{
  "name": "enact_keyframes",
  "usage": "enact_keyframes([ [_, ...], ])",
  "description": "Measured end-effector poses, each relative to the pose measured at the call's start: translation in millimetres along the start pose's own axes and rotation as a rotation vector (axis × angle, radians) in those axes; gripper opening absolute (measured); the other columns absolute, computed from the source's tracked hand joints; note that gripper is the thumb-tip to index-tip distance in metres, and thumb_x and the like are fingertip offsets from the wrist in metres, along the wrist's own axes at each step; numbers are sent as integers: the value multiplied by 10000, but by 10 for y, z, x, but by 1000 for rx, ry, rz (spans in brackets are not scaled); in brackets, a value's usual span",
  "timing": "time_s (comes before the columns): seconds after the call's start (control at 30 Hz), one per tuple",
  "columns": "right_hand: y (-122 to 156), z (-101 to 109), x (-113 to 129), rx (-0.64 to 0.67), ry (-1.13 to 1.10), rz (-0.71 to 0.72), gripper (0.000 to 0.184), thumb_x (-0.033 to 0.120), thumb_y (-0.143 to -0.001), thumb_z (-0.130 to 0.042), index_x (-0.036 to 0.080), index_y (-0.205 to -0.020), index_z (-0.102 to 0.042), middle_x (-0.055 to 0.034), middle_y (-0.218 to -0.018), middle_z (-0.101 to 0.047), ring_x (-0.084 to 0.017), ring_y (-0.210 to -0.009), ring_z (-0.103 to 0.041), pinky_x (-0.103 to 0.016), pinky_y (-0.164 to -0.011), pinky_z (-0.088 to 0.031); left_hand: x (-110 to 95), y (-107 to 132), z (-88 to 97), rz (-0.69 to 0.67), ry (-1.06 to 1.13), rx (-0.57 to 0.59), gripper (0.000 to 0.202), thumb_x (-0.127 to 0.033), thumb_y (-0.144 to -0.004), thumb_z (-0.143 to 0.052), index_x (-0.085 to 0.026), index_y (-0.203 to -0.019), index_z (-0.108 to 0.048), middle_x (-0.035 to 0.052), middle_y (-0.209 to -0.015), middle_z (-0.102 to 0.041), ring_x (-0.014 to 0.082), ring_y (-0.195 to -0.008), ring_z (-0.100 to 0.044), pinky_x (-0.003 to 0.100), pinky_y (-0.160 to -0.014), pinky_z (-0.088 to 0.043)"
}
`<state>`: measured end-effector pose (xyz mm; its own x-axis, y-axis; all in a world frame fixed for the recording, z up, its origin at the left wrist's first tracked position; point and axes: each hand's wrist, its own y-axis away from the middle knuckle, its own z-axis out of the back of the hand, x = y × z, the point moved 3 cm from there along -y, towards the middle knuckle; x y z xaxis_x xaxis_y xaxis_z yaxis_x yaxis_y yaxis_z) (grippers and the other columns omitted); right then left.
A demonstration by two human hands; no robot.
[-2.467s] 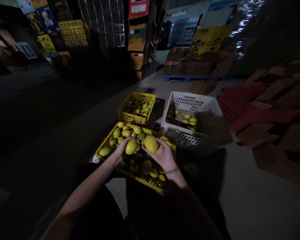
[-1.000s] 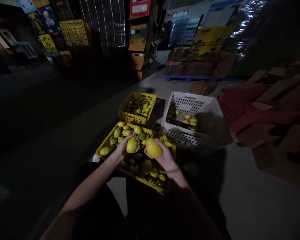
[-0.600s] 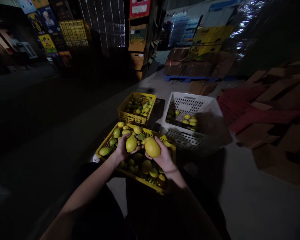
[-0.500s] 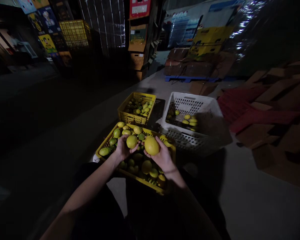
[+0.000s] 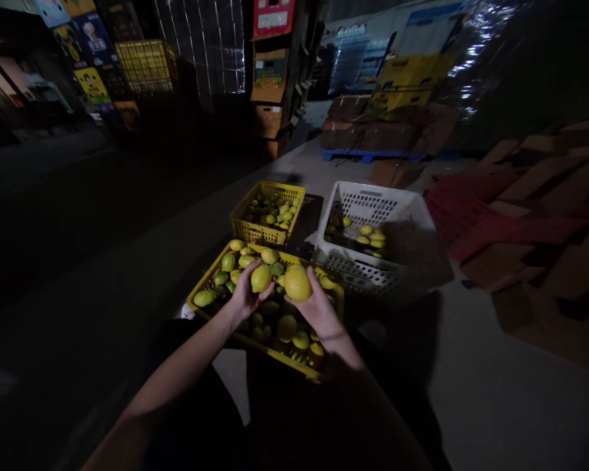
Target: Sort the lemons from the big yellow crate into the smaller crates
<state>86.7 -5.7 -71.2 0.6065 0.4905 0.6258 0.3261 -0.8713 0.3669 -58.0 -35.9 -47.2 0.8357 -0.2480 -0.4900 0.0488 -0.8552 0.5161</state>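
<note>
My left hand [image 5: 244, 297] is closed around a yellow-green lemon [image 5: 261, 279]. In my right hand [image 5: 321, 307] is a bigger, yellower lemon [image 5: 298, 283], gripped between thumb and fingers. The two fruits are held side by side, slightly apart. Both hands are above a yellow plastic crate [image 5: 269, 353] full of yellow and green lemons. A large, light-coloured lemon [image 5: 287, 328] lies in that crate below my hands. Shadow and my hands hide part of the crate's contents.
A second yellow crate [image 5: 255, 231] with lemons stands just beyond. To its right is a white crate [image 5: 373, 256] holding several lemons. Flattened cardboard [image 5: 530, 261] and red crates [image 5: 464, 216] lie at the right. A blue pallet [image 5: 368, 157] carries boxes farther back.
The lemon in my left hand has turned a little and shifted slightly right and up. The right-hand lemon has also turned slightly. Both hands keep hold.
</note>
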Motion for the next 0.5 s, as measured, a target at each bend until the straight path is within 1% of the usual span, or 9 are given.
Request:
enact_keyframes([
  [0.07, -7, 34, -9, -45, -12, 0, 292, 289, -643, -861, 242, -869, -682, 20, -837, -736, -155, -717, -648, -259, -550, -530, 24, -29, -1, 26, 3, -33, 163, -273, -932, -568, -122, -976, -612, 32, -689, -658, 136, -556, -662, 224, -525, -595],
  [0.1, -14, 48, -12, -59, -23, -10, 261, 262, -660, -843, 242, -865, -682, 20, -830, -737, -153, -704, -650, -261, -559, -536, 37, -44, 4, 44, 2, -59, 173, -282, -948, -543, -126, -984, -610, 29, -682, -652, 138, -548, -656, 236, -534, -597],
  [0.17, -36, 72, -11, -87, -55, -40, 157, 300, -734, -782, 234, -825, -672, 16, -756, -724, -157, -661, -652, -280, -566, -547, 67, -69, 25, 86, 0, -131, 212, -289, -982, -462, -138, -1007, -609, 29, -681, -640, 147, -542, -647, 261, -546, -597],
  [0.2, -50, 78, -7, -92, -76, -47, 133, 329, -771, -745, 231, -814, -667, 12, -727, -719, -164, -652, -657, -290, -565, -549, 82, -75, 37, 105, 0, -161, 234, -286, -991, -428, -142, -1021, -610, 33, -692, -640, 152, -551, -647, 269, -553, -594],
  [0.27, -76, 80, -7, -85, -88, -71, 149, 365, -797, -707, 226, -798, -653, 6, -686, -713, -175, -625, -660, -295, -534, -533, 102, -76, 54, 122, 2, -185, 252, -301, -990, -420, -145, -1032, -614, 47, -730, -649, 165, -584, -654, 283, -569, -593],
  [0.33, -85, 78, -13, -88, -65, -76, 168, 380, -781, -713, 231, -788, -638, 11, -650, -703, -176, -568, -642, -288, -480, -497, 94, -65, 61, 81, 9, -169, 216, -322, -961, -504, -149, -1018, -618, 51, -761, -659, 175, -620, -661, 300, -597, -602],
  [0.37, -80, 81, -12, -109, -64, -54, 161, 376, -773, -717, 240, -790, -633, 21, -645, -701, -175, -553, -637, -284, -466, -486, 79, -57, 62, 41, 16, -159, 182, -310, -937, -556, -154, -1004, -618, 44, -763, -660, 174, -629, -662, 304, -610, -607],
  [0.43, -52, 85, -2, -168, -93, 18, 114, 339, -772, -705, 263, -816, -633, 41, -675, -712, -172, -572, -648, -284, -478, -498, 43, -46, 64, -35, 34, -142, 124, -250, -893, -628, -169, -986, -614, 22, -769, -664, 161, -638, -661, 299, -632, -613],
  [0.5, -20, 77, 9, -196, -133, 65, 89, 302, -772, -694, 282, -837, -637, 55, -711, -724, -167, -605, -662, -287, -515, -528, 21, -48, 67, -61, 57, -142, 119, -222, -882, -641, -176, -988, -612, 12, -773, -666, 149, -633, -656, 289, -629, -612],
])
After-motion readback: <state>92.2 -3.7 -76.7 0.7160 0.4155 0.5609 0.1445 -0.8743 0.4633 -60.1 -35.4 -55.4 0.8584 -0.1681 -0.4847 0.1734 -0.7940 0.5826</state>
